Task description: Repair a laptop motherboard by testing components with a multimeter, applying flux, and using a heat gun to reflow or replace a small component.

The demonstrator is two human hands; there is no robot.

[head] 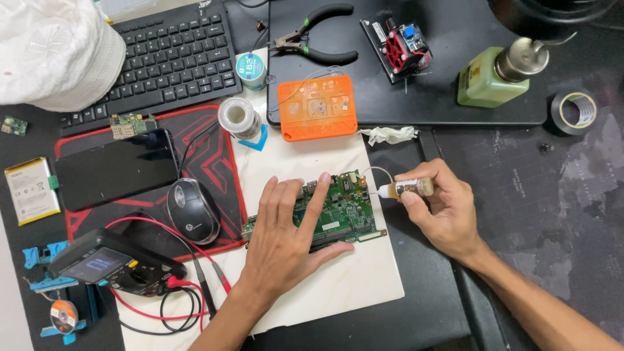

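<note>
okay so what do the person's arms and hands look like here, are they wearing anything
Both are bare. The left hand and right hand have no gloves, rings or watch that can be seen, and both forearms are uncovered up to the frame edge, with no sleeves in view.

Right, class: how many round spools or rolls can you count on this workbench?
4: a solder spool and a teal-labelled roll by the keyboard, black tape far right, an orange-centred reel bottom left. Others may be hidden.

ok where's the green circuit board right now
In the head view the green circuit board lies at centre on the white mat, pinned under the left hand, just below the orange case.
</note>
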